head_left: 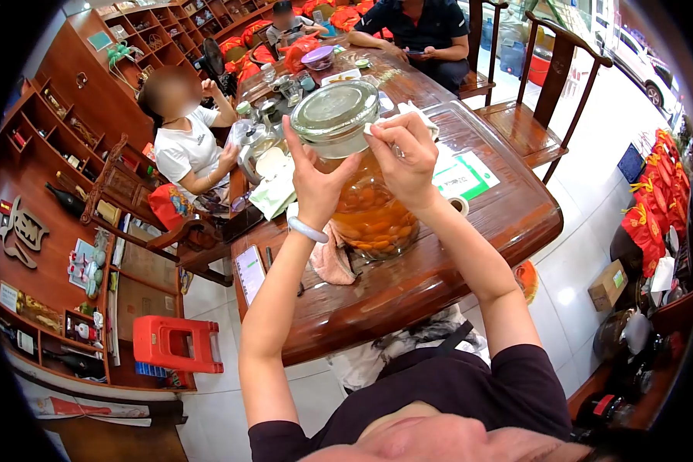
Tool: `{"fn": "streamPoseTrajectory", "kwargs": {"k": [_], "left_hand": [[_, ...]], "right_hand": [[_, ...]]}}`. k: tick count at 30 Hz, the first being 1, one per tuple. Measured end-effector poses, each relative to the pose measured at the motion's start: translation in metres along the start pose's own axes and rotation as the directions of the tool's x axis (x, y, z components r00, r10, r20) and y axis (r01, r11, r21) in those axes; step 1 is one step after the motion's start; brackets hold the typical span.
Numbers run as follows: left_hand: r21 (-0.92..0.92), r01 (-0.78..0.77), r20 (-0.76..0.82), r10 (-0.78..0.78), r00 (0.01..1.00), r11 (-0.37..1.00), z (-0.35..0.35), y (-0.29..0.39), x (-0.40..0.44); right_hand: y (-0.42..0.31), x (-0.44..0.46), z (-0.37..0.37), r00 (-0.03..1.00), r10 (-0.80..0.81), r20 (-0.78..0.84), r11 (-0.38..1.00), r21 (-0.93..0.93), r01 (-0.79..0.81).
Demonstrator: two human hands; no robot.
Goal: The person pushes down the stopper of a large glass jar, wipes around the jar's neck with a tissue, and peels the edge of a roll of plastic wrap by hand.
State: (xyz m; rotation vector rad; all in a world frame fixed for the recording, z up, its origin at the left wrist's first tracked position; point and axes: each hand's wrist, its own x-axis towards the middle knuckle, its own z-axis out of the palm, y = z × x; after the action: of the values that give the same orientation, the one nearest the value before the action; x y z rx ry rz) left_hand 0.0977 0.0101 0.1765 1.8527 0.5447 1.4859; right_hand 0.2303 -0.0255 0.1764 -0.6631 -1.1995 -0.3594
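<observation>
A large glass jar (373,212) stands on the wooden table, filled with amber liquid and many orange-brown oval fruits. Its thick greenish glass lid (336,108) sits on top. Below the lid, a pale whitish band (345,146) runs round the neck. My left hand (316,173), a bangle at its wrist, grips the jar's neck with thumb and forefinger spread. On the other side my right hand (406,158) is closed in a pinch on a small white strip (368,129) at the lid's edge. A pinkish cloth (333,258) lies by the jar's base.
A phone (250,273) lies at the table's left edge, and a tape roll (458,206) and a green-white sheet (470,177) right of the jar. Glass teaware (258,138) stands behind. People sit around the table. A red stool (179,343) stands on the floor at left.
</observation>
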Motion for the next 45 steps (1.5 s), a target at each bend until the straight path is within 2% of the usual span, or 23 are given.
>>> {"fn": "streamPoseTrajectory", "kwargs": {"k": [8,10,12,15,18,20,22,23,24,26,27,28,30,34,38,40,41,43,44,45], "left_hand": [[0.006,-0.004,-0.005,0.004,1.0,1.0,0.002,0.002,0.002],[0.026,-0.006,-0.006,0.006,1.0,1.0,0.0,-0.001,0.002],[0.046,-0.011,-0.007,0.011,1.0,0.999,0.0,0.001,0.003],[0.003,0.014,0.003,-0.014,1.0,1.0,0.001,0.003,0.001],[0.009,0.006,0.0,-0.006,1.0,1.0,0.0,0.0,-0.001],[0.024,0.021,0.019,-0.021,1.0,0.999,0.001,0.006,-0.001],[0.002,-0.003,-0.002,0.003,1.0,1.0,0.002,0.003,0.003],[0.019,-0.002,-0.002,0.002,1.0,1.0,0.001,0.0,0.002],[0.041,0.01,0.002,-0.01,1.0,0.999,-0.002,-0.002,0.0],[0.042,-0.003,0.009,0.003,1.0,0.999,-0.003,-0.004,0.001],[0.056,-0.008,0.006,0.007,1.0,0.998,-0.003,-0.003,0.001],[0.067,-0.009,0.005,0.009,1.0,0.998,-0.003,-0.003,0.0],[0.055,-0.011,0.017,0.01,1.0,0.998,-0.002,-0.004,0.0],[0.037,-0.01,0.008,0.01,1.0,0.999,-0.001,-0.001,-0.001],[0.03,-0.013,0.004,0.013,1.0,0.999,-0.001,-0.003,-0.001],[0.032,-0.024,-0.003,0.024,1.0,0.999,-0.001,-0.001,-0.001],[0.02,-0.016,-0.003,0.016,1.0,1.0,-0.001,0.001,-0.001],[0.01,-0.008,-0.004,0.008,1.0,1.0,-0.001,0.001,-0.001],[0.013,-0.008,-0.002,0.008,1.0,1.0,-0.001,-0.001,-0.001],[0.015,-0.009,0.001,0.009,1.0,1.0,-0.001,-0.003,-0.001]], "right_hand": [[-0.009,-0.004,0.008,0.985,-0.156,0.079,0.985,-0.063,0.161],[-0.017,-0.004,0.013,0.963,-0.208,0.172,0.973,-0.061,0.221],[-0.017,-0.002,0.01,0.962,-0.202,0.182,0.973,-0.075,0.219],[-0.006,-0.002,0.003,0.972,-0.183,0.148,0.982,-0.019,0.187],[0.01,-0.003,-0.004,0.998,-0.053,0.032,0.997,-0.057,0.055],[0.038,-0.001,-0.018,0.983,0.18,-0.015,0.982,-0.048,-0.181],[0.038,-0.002,-0.032,0.813,0.581,0.05,0.807,0.095,-0.583],[0.036,-0.002,-0.032,0.734,0.657,0.173,0.636,0.397,-0.662],[0.031,-0.003,-0.035,0.735,0.657,0.169,0.637,0.397,-0.661],[0.023,0.001,-0.041,0.537,0.769,0.347,0.241,0.621,-0.746],[0.024,-0.001,-0.043,0.515,0.762,0.393,0.173,0.642,-0.747],[0.025,-0.003,-0.044,0.515,0.766,0.385,0.18,0.64,-0.747],[0.028,-0.008,-0.047,0.498,0.709,0.499,0.044,0.673,-0.738],[0.023,-0.006,-0.051,0.474,0.694,0.542,-0.035,0.683,-0.73],[0.02,-0.006,-0.05,0.486,0.684,0.544,0.009,0.66,-0.751],[0.014,-0.004,-0.046,0.495,0.7,0.515,0.114,0.604,-0.789],[0.014,-0.004,-0.046,0.495,0.698,0.518,0.112,0.603,-0.789],[0.015,-0.006,-0.046,0.514,0.683,0.519,0.213,0.532,-0.819],[0.014,-0.006,-0.044,0.514,0.682,0.52,0.212,0.533,-0.819],[0.012,-0.006,-0.041,0.539,0.694,0.476,0.261,0.532,-0.806]]}}
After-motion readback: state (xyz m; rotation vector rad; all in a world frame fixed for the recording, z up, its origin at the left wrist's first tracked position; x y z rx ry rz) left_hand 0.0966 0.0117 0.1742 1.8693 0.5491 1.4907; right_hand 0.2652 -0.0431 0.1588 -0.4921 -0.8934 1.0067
